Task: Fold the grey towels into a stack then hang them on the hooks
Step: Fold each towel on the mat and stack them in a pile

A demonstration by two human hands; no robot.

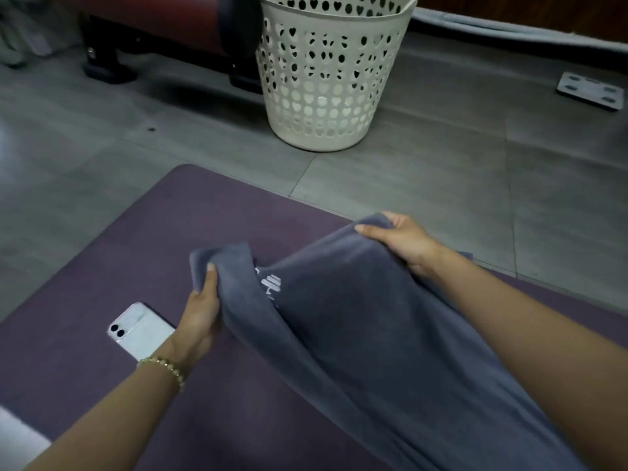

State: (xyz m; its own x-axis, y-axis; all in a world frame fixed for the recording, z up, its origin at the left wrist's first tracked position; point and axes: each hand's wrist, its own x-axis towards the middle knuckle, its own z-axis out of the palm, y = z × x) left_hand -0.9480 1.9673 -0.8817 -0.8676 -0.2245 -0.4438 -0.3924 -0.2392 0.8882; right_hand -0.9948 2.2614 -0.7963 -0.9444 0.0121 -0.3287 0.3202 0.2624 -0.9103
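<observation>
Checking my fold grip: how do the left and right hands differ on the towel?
The left hand holds a corner nearer the camera; the right hand holds one farther away. The left wrist wears a bead bracelet; the right wrist is bare. Both pinch the same grey towel over the purple mat.

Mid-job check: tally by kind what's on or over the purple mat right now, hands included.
grey towel: 1
phone: 1
hands: 2, the left hand and the right hand, both gripping the towel
Total: 4
</observation>
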